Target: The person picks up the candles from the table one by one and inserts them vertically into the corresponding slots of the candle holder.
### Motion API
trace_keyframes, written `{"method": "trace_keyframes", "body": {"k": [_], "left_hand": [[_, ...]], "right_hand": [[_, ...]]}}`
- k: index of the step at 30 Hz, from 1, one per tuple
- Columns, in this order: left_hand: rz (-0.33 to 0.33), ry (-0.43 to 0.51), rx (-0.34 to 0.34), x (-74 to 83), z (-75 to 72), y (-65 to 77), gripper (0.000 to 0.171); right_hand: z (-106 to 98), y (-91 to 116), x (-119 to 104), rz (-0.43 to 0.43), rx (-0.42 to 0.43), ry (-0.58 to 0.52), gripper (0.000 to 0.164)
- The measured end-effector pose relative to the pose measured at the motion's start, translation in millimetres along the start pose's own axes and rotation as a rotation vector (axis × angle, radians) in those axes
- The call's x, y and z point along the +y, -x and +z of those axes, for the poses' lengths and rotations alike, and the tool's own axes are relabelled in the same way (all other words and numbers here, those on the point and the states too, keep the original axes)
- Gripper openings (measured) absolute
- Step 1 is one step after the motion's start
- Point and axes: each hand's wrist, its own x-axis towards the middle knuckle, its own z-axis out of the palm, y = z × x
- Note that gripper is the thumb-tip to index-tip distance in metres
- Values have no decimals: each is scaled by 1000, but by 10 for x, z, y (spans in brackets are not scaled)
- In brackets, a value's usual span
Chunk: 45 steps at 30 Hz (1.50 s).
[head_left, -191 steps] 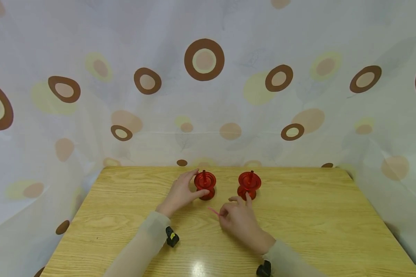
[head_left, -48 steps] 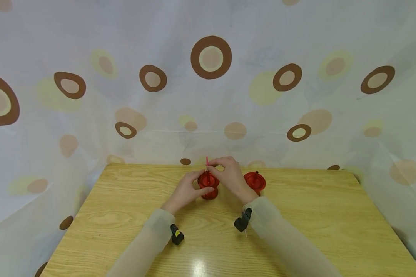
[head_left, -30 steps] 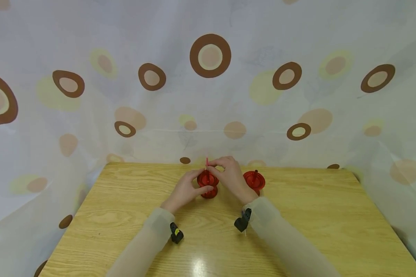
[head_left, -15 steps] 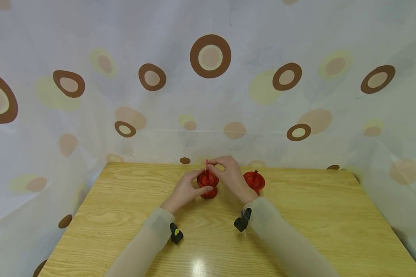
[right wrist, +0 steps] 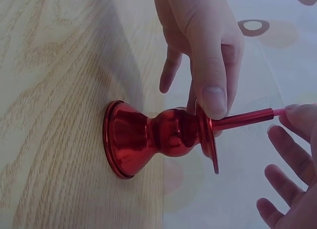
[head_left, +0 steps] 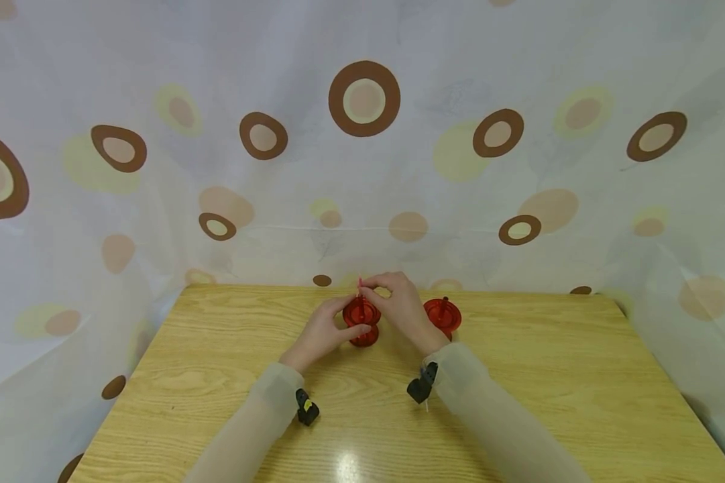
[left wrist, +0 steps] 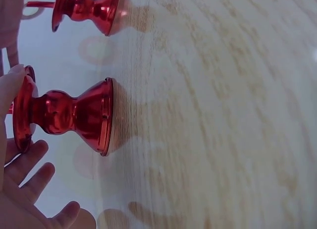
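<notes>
A shiny red metal candle holder [right wrist: 174,132] stands upright on the table, with a broad foot, a rimmed dish and a narrow tube rising from its middle. My left hand [head_left: 322,333] holds it by the dish rim, thumb on top and fingers behind or below. Above the tube, my right hand [head_left: 400,305] pinches a thin pink stick [right wrist: 279,112] between thumb and fingertip. The stick's lower end meets the tube's mouth; how deep it sits inside is hidden. To the right, partly behind my right wrist, stands a second matching red holder [head_left: 443,318].
A wooden table [head_left: 229,402] lies under both holders. A pale curtain [head_left: 410,168] patterned with brown rings hangs close behind the table's back edge and along both sides.
My right hand has carried the pink stick from above the table to the left holder's tube and turned it upright. Lately the stick's top has sunk slightly. My left hand stays at the holder.
</notes>
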Motion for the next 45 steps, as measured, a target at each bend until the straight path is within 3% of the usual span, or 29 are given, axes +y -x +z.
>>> {"method": "trace_keyframes", "body": {"k": [13,26,38,45], "left_hand": [[-17,21,38,42,21,63,81],[3,-5,81,94,-10,91,71],[40,14,134,72,-82,219,56],[26,37,185,137,-135,331,46]], "right_hand": [[-110,117,-5,-12,-21,1,22],[-304,293,-43,-34,-38,-17,21],[-406,438,-19,-55,-42,25,19],[-478,539,-26,-48,-38,26,19]]}}
